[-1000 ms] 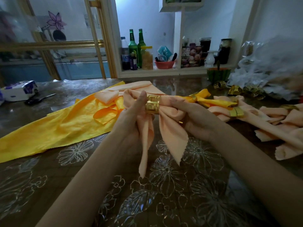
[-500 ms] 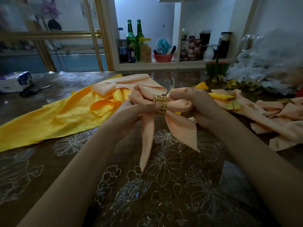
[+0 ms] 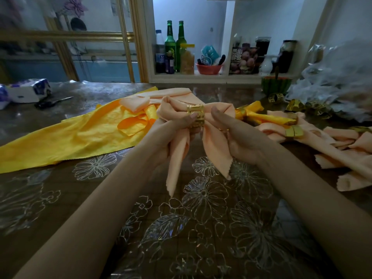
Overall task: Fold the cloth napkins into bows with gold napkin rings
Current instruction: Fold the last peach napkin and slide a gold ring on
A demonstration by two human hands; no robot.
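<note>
While the ring (image 3: 195,115) sits at the middle of the napkin (image 3: 216,141), held above the table (image 3: 201,218), shaping is judged to be in hand. The left hand (image 3: 169,133) clamps ring and left loop; the right hand (image 3: 237,137) curls round the right loop. Next, likely: spread both loops evenly.

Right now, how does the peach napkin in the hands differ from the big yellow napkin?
The peach napkin is held by the left hand and right hand; the yellow napkin lies on the table. The peach napkin is gathered through a gold napkin ring, two tails hanging; the yellow napkin is mostly spread out, with no ring seen. Both have zigzag-cut edges.
</note>
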